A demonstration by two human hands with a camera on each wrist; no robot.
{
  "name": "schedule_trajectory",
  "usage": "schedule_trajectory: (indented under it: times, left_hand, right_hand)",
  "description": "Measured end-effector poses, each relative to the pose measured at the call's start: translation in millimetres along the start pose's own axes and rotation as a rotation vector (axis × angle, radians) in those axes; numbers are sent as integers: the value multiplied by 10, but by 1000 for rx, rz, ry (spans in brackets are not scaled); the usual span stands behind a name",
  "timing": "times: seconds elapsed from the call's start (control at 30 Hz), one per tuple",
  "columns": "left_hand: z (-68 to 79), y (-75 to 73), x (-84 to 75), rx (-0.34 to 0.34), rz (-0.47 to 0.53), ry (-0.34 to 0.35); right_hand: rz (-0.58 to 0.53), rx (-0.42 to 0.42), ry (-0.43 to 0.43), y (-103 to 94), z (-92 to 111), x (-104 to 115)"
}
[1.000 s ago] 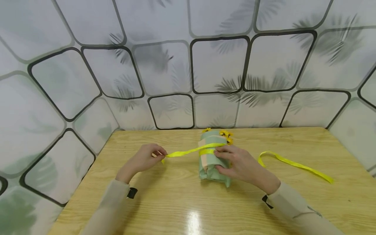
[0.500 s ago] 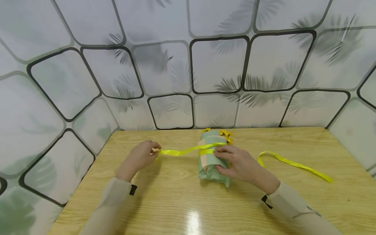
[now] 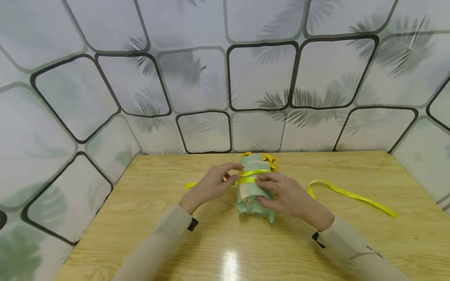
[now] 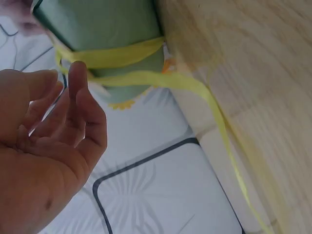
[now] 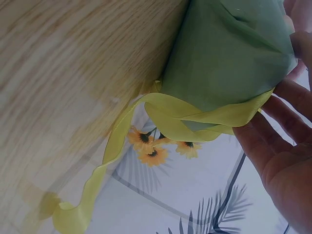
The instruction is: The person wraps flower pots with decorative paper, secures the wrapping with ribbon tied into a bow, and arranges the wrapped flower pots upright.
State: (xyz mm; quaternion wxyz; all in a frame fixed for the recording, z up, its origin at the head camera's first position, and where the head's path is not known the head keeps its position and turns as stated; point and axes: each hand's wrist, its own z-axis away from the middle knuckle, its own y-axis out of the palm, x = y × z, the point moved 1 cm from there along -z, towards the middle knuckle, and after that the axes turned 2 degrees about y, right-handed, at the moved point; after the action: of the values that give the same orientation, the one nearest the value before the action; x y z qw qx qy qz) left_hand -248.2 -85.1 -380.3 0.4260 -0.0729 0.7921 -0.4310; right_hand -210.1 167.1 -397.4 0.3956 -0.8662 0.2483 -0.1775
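Note:
A bouquet wrapped in pale green paper (image 3: pixel 250 200) lies on the table, its yellow flowers (image 3: pixel 268 158) at the far end. Yellow ribbon (image 3: pixel 247 180) circles it in two bands. My right hand (image 3: pixel 288 196) grips the bouquet from the right, fingertips against the ribbon and thumb lower on the paper. At the left side is my left hand (image 3: pixel 213 182), its fingers loosely bent and fingertips right at the bands. In the left wrist view a gap shows between thumb and fingers, and the ribbon's tail (image 4: pixel 212 105) hangs past them.
The ribbon's other tail (image 3: pixel 355 196) lies curved on the wooden table (image 3: pixel 218 238) to the right. A patterned light cloth wall (image 3: pixel 260 78) rises directly behind the table's back edge.
My left hand first drew the ribbon out to the left, then let go of that end and came back right to the bouquet. My right hand has stayed on the bouquet.

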Motion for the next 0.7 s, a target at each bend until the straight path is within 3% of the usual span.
schedule_trajectory:
  times: [0.2, 0.47, 0.7]
  left_hand:
    - [-98, 73, 1, -12, -6, -22]
    - [-39, -69, 76, -107, -53, -7]
    - [97, -215, 124, -45, -13, -31]
  right_hand:
    - [8, 3, 5, -7, 4, -6]
    - [1, -6, 8, 0, -2, -9]
    - [-10, -14, 2, 19, 5, -5]
